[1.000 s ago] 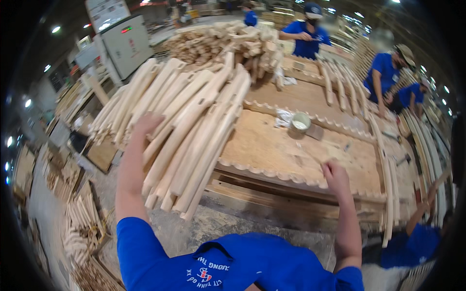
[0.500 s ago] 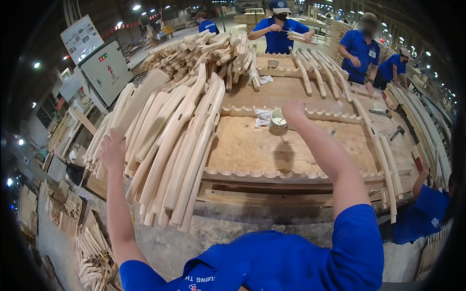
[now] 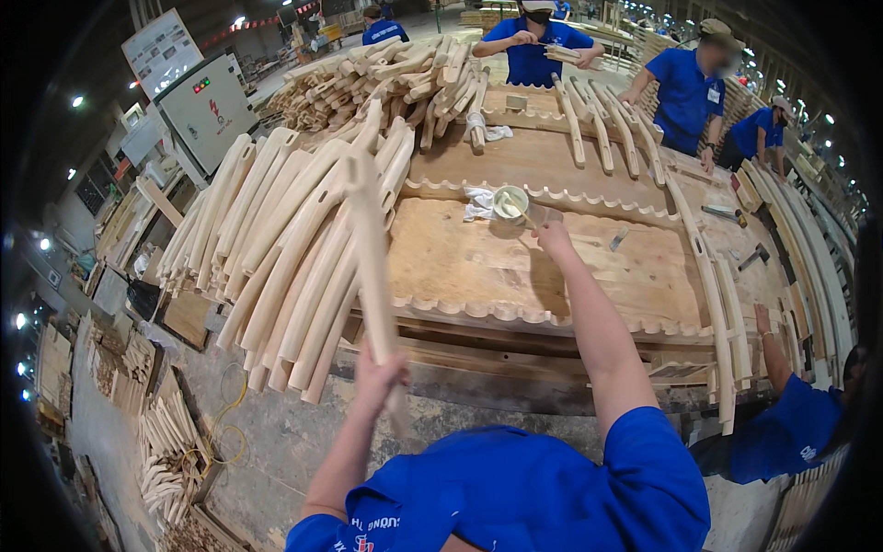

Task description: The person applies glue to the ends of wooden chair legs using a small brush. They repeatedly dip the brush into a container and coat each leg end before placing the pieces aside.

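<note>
My left hand (image 3: 379, 375) is closed round the lower part of a long pale wooden bar (image 3: 370, 262), which stands nearly upright in front of the pile and is blurred by motion. Over the worktable, my right hand (image 3: 554, 237) pinches a thin stick (image 3: 527, 219). The stick's far end dips into a small cup (image 3: 510, 191) of creamy white paste. A crumpled white cloth (image 3: 479, 204) lies against the cup's left side. Left of the table, many long curved bars (image 3: 303, 258), some with slots, lie stacked side by side.
A scalloped wooden rail (image 3: 598, 204) crosses the worktable (image 3: 460, 267). A flat brush (image 3: 619, 240) lies right of my right hand, with hammers (image 3: 752, 257) farther right. Co-workers in blue stand at the far side (image 3: 532, 55) and right (image 3: 685, 92); another is close at the right (image 3: 782, 423).
My left hand has brought the bar from the stack rightward, in front of my body. My right hand has come lower and nearer, and the stick in the cup now shows. The view has shifted slightly.
</note>
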Tool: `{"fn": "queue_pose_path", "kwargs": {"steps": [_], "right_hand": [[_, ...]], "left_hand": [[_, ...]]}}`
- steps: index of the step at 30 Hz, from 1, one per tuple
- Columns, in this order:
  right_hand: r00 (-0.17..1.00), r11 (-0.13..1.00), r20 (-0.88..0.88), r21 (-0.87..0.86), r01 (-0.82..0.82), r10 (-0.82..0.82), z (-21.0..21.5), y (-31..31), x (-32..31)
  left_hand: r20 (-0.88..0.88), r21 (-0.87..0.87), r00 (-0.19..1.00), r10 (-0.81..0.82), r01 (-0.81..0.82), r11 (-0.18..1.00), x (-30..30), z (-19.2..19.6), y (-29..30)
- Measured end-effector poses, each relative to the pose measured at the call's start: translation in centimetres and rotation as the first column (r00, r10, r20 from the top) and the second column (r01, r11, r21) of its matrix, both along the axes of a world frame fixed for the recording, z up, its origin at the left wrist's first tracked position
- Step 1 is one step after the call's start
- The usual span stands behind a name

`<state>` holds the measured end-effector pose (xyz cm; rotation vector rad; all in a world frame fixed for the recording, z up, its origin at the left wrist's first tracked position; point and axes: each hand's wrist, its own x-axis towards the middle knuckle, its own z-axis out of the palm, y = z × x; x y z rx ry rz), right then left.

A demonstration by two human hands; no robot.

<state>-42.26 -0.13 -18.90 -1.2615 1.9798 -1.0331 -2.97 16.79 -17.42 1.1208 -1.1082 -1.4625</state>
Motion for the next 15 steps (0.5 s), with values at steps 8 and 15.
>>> {"fn": "queue_pose_path", "kwargs": {"steps": [8,15], "right_hand": [[0.996,0.996,0.093,-0.084,-0.006,0.014,-2.3,2.4,-0.1],[0.991,0.945,-0.133,-0.325,-0.046,0.002,-2.9,2.4,-1.1]], "left_hand": [[-0.197,0.191,0.952,-0.233,0.271,0.943,-9.7,-4.0,3.6],[-0.075,0.327,0.959,-0.275,0.284,0.901,-10.5,-4.9,4.1]]}}
